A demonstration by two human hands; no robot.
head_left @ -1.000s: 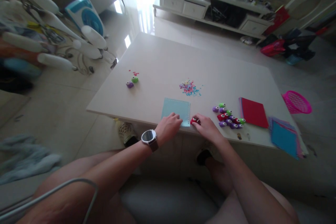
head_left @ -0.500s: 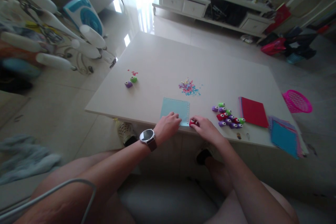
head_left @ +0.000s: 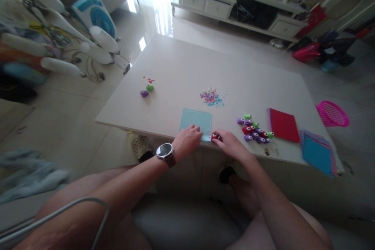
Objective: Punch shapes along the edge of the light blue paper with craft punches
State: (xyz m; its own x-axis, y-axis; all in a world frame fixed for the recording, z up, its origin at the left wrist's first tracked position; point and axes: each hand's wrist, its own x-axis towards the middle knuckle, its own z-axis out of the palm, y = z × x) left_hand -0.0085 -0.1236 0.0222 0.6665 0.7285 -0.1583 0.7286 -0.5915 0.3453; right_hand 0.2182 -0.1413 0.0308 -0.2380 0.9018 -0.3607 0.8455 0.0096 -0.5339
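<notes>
At the near edge of the pale rectangular table (head_left: 175, 58), the left hand (head_left: 187, 140), a watch on its wrist, lies with fingers loosely curled on the near side of a light blue square paper sheet (head_left: 195, 120), pinning it flat. Just beside it, the right hand (head_left: 231, 144) closes its fingers around a small red paper punch (head_left: 216, 136) set at the sheet's near right corner. The step in hand looks like punching shapes along the sheet's edge; the next move probably calls for a firm downward press while the paper is kept from sliding. Toward the right edge sits a cluster of small purple, green and red punches (head_left: 254, 129), then a red paper stack (head_left: 283, 125). Farther in lies a scatter of pink and blue paper bits (head_left: 211, 97), and near the left edge two more punches (head_left: 147, 90).
</notes>
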